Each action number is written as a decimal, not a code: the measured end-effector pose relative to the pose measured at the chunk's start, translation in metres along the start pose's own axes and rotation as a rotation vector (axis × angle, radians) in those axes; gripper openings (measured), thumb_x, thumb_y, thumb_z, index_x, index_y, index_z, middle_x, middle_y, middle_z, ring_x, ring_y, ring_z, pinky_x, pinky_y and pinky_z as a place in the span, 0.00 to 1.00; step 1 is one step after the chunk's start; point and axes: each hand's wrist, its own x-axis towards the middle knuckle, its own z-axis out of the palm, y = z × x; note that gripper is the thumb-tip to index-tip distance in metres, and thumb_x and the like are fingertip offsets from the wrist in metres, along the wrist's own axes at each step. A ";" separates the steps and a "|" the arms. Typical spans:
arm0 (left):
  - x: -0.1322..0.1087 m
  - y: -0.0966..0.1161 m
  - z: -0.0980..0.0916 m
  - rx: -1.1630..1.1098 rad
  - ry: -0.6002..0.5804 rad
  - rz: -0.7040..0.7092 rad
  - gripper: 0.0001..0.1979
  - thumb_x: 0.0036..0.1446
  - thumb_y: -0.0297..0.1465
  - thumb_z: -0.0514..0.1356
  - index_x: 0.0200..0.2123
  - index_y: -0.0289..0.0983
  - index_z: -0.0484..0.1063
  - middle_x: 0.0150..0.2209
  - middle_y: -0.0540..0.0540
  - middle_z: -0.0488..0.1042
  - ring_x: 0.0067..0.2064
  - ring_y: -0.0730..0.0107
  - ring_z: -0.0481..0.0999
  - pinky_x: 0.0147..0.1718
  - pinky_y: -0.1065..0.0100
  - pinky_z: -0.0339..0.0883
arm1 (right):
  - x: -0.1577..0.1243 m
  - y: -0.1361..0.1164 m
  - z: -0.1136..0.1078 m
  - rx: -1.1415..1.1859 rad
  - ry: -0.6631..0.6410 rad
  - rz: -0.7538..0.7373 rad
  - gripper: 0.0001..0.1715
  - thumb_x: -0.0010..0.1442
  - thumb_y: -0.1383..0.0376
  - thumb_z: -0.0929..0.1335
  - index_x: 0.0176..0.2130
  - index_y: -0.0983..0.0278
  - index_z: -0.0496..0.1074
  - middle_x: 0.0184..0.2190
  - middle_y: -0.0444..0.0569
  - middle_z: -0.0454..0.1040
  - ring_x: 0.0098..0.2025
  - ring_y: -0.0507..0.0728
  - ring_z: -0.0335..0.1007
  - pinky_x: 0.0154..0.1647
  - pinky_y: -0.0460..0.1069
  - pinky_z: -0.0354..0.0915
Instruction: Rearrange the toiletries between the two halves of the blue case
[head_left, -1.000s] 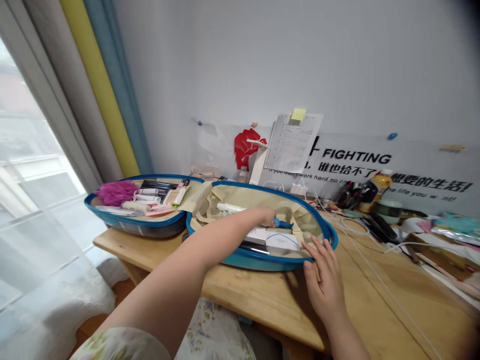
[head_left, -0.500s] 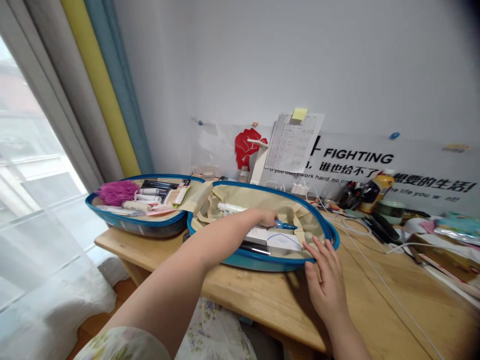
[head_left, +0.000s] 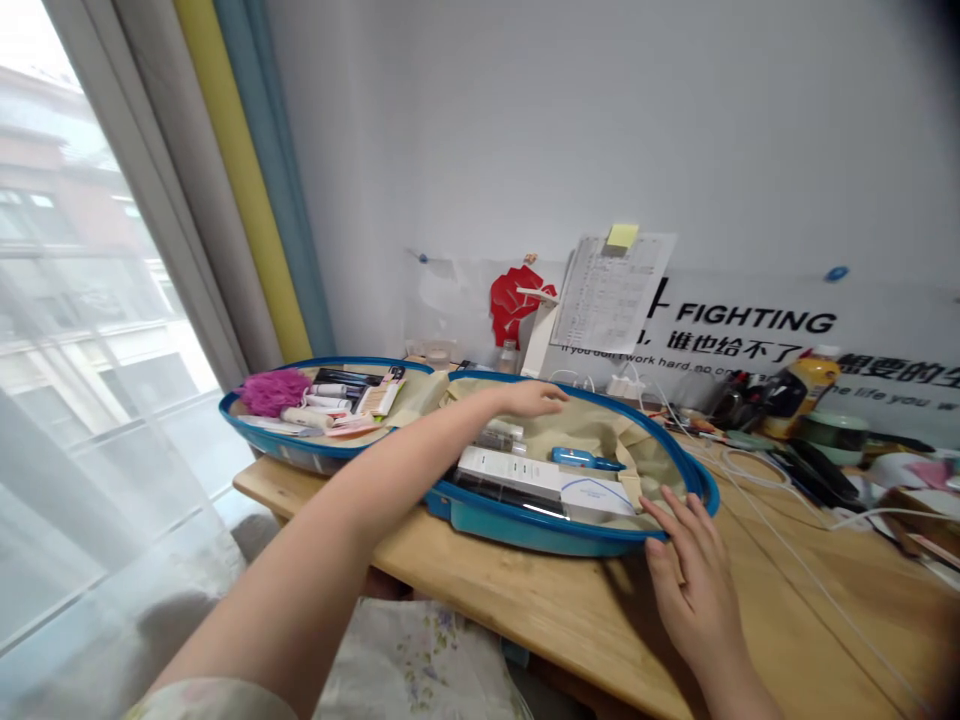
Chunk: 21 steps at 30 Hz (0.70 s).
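Observation:
A blue-rimmed suitcase [head_left: 525,535] with beige lining lies open on the wooden desk. Over its right half hangs my left hand [head_left: 534,398], empty, fingers stretched out. Below and to the right of it, a blue bottle [head_left: 579,458] lies on the lining. Along the front side are a long white box [head_left: 510,468], a white box with a blue arc [head_left: 598,496] and a black item [head_left: 502,494]. My forearm partly covers white and clear tubes [head_left: 501,436]. At the near right corner, my right hand [head_left: 691,570] has its fingers spread against the rim.
The suitcase's left half holds a purple bath puff [head_left: 275,392], small white tubes [head_left: 328,403] and other toiletries. Cables [head_left: 750,470], a yellow bottle [head_left: 806,390] and a green jar [head_left: 834,435] are at the desk's back right. Papers [head_left: 611,290] hang on the wall.
My left hand has let go of the blue bottle, which now lies in the suitcase, and has lifted away toward the back. My right hand stays at the rim. The view has shifted left.

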 end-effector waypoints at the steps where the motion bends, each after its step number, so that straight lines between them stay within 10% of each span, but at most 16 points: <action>1: -0.011 -0.012 -0.013 0.003 0.058 -0.026 0.20 0.62 0.34 0.52 0.56 0.41 0.66 0.57 0.50 0.70 0.55 0.72 0.69 0.54 0.73 0.60 | 0.000 0.001 0.000 -0.001 -0.003 -0.001 0.21 0.65 0.58 0.58 0.54 0.59 0.67 0.58 0.53 0.66 0.66 0.65 0.52 0.60 0.66 0.57; 10: -0.174 -0.172 -0.100 0.196 0.459 -0.540 0.20 0.50 0.31 0.51 0.46 0.35 0.71 0.31 0.49 0.74 0.33 0.68 0.73 0.34 0.69 0.66 | -0.001 0.002 0.002 -0.012 0.009 -0.016 0.22 0.65 0.58 0.58 0.55 0.60 0.67 0.58 0.54 0.66 0.66 0.66 0.52 0.61 0.65 0.56; 15: -0.249 -0.224 -0.102 0.269 0.411 -0.720 0.20 0.47 0.31 0.48 0.42 0.36 0.72 0.30 0.49 0.76 0.31 0.67 0.73 0.31 0.70 0.66 | -0.002 0.006 0.004 -0.018 0.023 -0.017 0.22 0.65 0.57 0.57 0.53 0.61 0.68 0.57 0.56 0.67 0.65 0.67 0.53 0.61 0.65 0.56; 21: -0.274 -0.250 -0.089 0.368 0.250 -0.723 0.19 0.45 0.33 0.52 0.40 0.39 0.74 0.38 0.47 0.78 0.41 0.62 0.75 0.41 0.69 0.67 | -0.002 0.009 0.005 -0.036 0.016 -0.027 0.23 0.65 0.57 0.57 0.54 0.61 0.67 0.57 0.55 0.67 0.66 0.67 0.52 0.61 0.66 0.55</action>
